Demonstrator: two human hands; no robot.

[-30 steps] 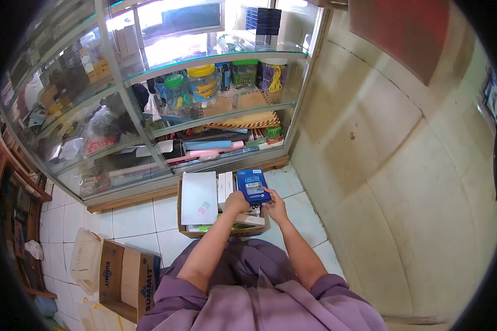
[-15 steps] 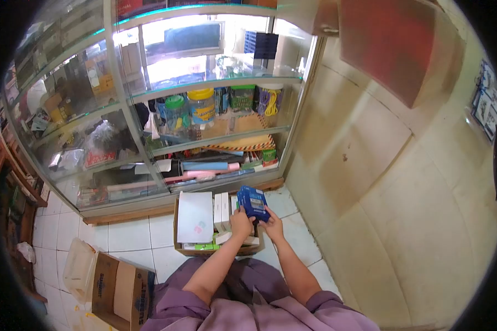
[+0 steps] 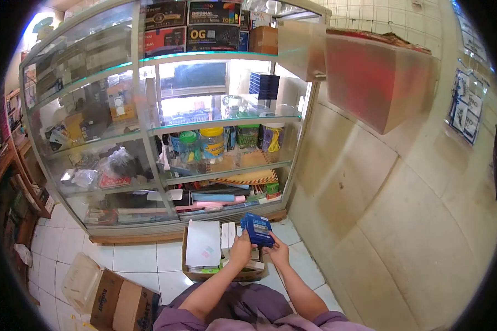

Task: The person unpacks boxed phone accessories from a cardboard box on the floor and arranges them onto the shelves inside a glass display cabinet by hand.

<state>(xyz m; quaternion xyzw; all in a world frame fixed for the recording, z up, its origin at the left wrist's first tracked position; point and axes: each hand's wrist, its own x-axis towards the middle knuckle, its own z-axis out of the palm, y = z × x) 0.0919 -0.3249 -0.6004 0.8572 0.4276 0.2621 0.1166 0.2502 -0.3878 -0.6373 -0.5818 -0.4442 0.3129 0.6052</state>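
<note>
A small stack of blue boxes (image 3: 258, 229) with printed labels is held between my two hands. On its left side my left hand (image 3: 241, 249) is closed round the edge. My right hand (image 3: 278, 251) grips the lower right corner. Both are over the right part of a cardboard box (image 3: 189, 270) on the floor. Inside that box lie a white flat sheet or pack (image 3: 202, 244) at the left and several narrow white boxes (image 3: 228, 236) beside it.
A glass display cabinet (image 3: 149, 140) with jars, paper rolls and boxed goods stands ahead. At the lower left are an open cardboard box (image 3: 107, 302) and a translucent bin (image 3: 80, 280). A red-filled clear container (image 3: 370, 77) juts out at the upper right, beside the wall.
The view has tilted upward, showing more of the cabinet's top shelves and the red-filled container. Both hands still hold the blue boxes, which have turned slightly.
</note>
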